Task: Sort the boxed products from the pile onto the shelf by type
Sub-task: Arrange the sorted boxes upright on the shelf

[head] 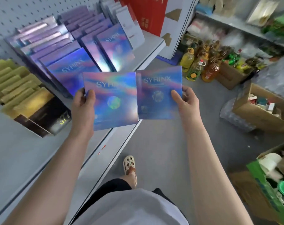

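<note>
**Two matching boxes held at the shelf edge**

Over the front lip of the grey metal shelf (16, 151), the person holds up two flat square holographic blue-violet boxes printed SYRINX, faces toward the camera. Left hand (82, 108) grips the left-hand holographic box (112, 101) at its left edge, thumb on the face, fingers behind. Right hand (186, 101) pinches the right-hand holographic box (159, 95) at its right edge in the same way. Inner edges of the two boxes meet or slightly overlap; which, cannot be told.

Held side by side like this, likely to compare the prints and confirm one type. Edge holds leave the faces readable.

Just behind them on the shelf stand two leaning rows of identical holographic boxes (69, 65), front faces tilted back. To the left, a separate row of gold-topped dark boxes (22, 95). Red carton (144, 12) at the far end.

Judgement: both boxes belong at the front of a holographic row; sorting is well along on this shelf. Glossy card may slip in a light pinch.

Cardboard cartons (260, 111) of mixed goods sit on the floor to the right.
</note>
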Demonstrator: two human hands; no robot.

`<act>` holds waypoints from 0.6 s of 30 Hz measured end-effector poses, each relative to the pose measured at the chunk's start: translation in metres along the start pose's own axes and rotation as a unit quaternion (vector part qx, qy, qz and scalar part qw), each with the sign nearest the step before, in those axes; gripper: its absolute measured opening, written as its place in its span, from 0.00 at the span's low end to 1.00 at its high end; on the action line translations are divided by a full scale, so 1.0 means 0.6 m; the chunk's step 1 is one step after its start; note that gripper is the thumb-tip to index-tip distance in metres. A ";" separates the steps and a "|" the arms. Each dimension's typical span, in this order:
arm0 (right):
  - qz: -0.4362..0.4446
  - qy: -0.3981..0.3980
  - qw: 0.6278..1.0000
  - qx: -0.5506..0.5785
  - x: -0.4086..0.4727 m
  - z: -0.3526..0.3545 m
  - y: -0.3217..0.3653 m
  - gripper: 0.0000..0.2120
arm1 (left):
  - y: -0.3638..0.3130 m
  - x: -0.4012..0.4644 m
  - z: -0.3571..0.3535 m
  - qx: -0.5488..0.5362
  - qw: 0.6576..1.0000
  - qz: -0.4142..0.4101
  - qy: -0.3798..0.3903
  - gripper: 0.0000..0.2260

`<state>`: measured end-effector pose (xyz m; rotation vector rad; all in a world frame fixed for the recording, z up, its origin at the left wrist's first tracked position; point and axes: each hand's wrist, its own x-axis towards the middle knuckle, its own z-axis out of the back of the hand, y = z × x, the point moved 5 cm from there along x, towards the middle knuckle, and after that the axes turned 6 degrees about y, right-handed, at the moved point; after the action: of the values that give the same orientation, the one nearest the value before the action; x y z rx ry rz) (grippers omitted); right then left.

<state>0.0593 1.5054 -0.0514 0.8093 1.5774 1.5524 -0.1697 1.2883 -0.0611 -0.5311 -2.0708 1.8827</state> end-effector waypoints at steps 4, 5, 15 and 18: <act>0.002 0.049 0.999 -0.009 0.142 -0.030 0.015 0.14 | -0.010 0.094 -0.043 0.020 0.998 -0.023 -0.046 0.05; 0.001 0.064 0.998 -0.010 0.176 -0.040 0.020 0.13 | -0.017 0.112 -0.052 0.021 0.998 -0.027 -0.056 0.05; -0.005 0.309 0.950 -0.044 0.431 -0.219 0.031 0.06 | -0.022 0.204 -0.073 0.033 0.981 -0.045 -0.186 0.06; 0.024 0.404 0.907 -0.119 0.478 -0.284 0.028 0.12 | -0.008 0.197 -0.079 -0.001 0.964 -0.032 -0.264 0.05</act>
<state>-0.2334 1.6656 -0.0653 0.0326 1.8547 2.2292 -0.2537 1.3841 -0.0550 0.0556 -2.3636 2.1549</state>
